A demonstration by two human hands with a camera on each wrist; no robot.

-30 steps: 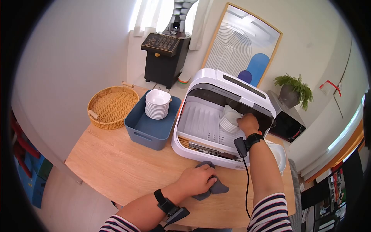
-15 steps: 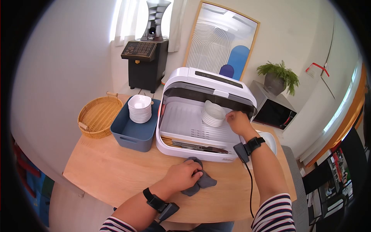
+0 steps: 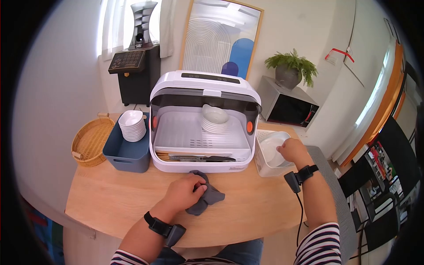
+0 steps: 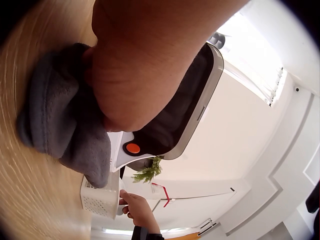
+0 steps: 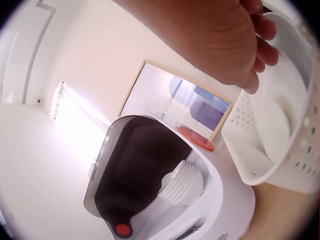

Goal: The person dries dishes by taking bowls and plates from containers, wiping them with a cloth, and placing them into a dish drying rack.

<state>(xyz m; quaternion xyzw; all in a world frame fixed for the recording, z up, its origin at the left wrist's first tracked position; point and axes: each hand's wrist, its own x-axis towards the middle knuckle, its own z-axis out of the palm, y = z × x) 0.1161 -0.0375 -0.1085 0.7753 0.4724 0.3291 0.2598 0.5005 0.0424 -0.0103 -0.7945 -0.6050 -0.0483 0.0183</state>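
the grey cloth (image 3: 205, 196) lies on the wooden table (image 3: 115, 194), just in front of the white dish cabinet (image 3: 203, 123). the left hand (image 3: 183, 192) rests on it with fingers curled around the folds. the right hand (image 3: 292, 151) is at the white basket (image 3: 265, 165) beside the cabinet, fingers bent over a white dish (image 3: 271, 150) inside; if it really grips, i cannot tell.

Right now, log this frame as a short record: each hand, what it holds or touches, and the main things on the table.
left hand: rests on and grips the grey cloth on the wooden table
right hand: at the white perforated basket, fingers on a white dish inside
dish cabinet: lid raised, stack of white bowls inside
blue bin: holds a second stack of bowls
wicker basket: far left of the table
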